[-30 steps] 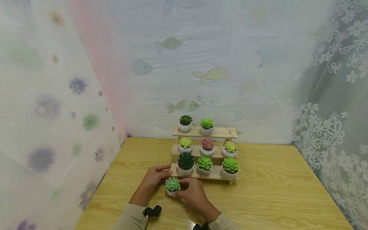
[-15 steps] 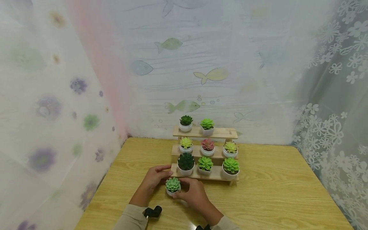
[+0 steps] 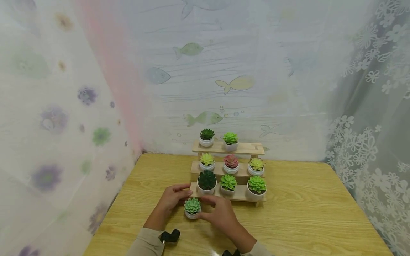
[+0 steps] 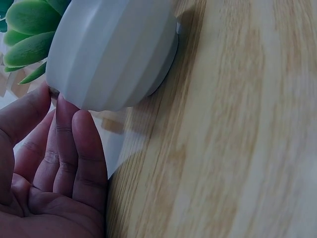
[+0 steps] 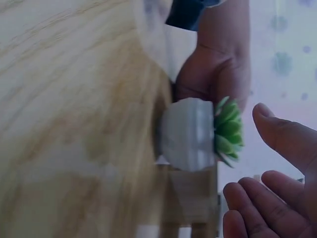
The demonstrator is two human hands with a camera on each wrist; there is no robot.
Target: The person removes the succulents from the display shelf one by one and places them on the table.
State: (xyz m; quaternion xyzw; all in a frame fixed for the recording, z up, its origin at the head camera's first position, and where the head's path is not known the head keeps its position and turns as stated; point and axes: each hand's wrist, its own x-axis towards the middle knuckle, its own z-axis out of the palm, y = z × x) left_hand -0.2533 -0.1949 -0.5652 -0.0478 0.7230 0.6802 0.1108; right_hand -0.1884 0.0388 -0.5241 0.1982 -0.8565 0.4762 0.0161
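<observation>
A pale green artificial succulent in a ribbed white pot (image 3: pixel 192 209) stands on the table just in front of a three-step wooden plant stand (image 3: pixel 248 147). My left hand (image 3: pixel 173 198) pinches the left end of the stand's lowest board between thumb and fingers; in the left wrist view the pot (image 4: pixel 111 54) hides most of that board. To the right of the pot is my right hand (image 3: pixel 222 213), thumb and fingers spread and holding nothing. The right wrist view shows a gap between its fingers (image 5: pixel 262 203) and the succulent's leaves (image 5: pixel 229 131).
Several potted succulents, among them a dark green one (image 3: pixel 206 181) and a red one (image 3: pixel 231 161), stand on the stand's boards. The wood-grain table (image 3: pixel 307 206) extends to both sides. Behind it hangs a fish-print curtain (image 3: pixel 192 85).
My right hand has let go of the small succulent's pot, opened its fingers and shifted slightly right. The pot and my left hand stay in place.
</observation>
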